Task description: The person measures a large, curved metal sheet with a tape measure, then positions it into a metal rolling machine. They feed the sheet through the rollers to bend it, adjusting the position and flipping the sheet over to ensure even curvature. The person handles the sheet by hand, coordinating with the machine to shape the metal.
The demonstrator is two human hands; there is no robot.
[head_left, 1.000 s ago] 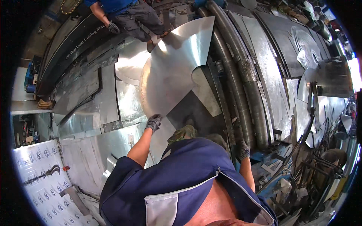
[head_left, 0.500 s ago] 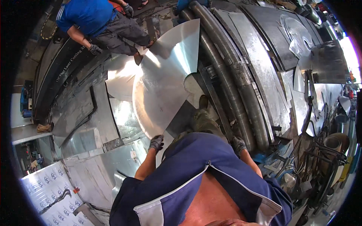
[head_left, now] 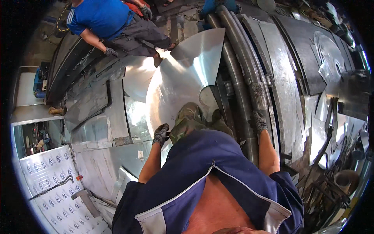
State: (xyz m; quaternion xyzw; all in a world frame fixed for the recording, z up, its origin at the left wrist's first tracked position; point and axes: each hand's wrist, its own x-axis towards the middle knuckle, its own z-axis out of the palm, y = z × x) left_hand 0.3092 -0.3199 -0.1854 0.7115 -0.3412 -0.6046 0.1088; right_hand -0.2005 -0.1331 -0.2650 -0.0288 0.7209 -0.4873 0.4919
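Beyond and left of the left fingers (head_left: 165, 127), flat grey metal sheets (head_left: 91, 104) overlap, with white glare on the nearest shiny one. Farther out that way is a long black machine (head_left: 70, 70); a pale ledge (head_left: 30, 85) sits well to the fingers' left. Nearer the wearer on that side is a white printed panel (head_left: 48, 167), a chain (head_left: 52, 186) across it. Right of the right fingers (head_left: 257, 116), long plates (head_left: 282, 64) lie layered; farther right, metal scraps (head_left: 343, 179) clutter.

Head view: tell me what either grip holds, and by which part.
Nothing appears held: the left grip is near the curved metal sheet, the right grip near the long metal cylinder; contact cannot be told.
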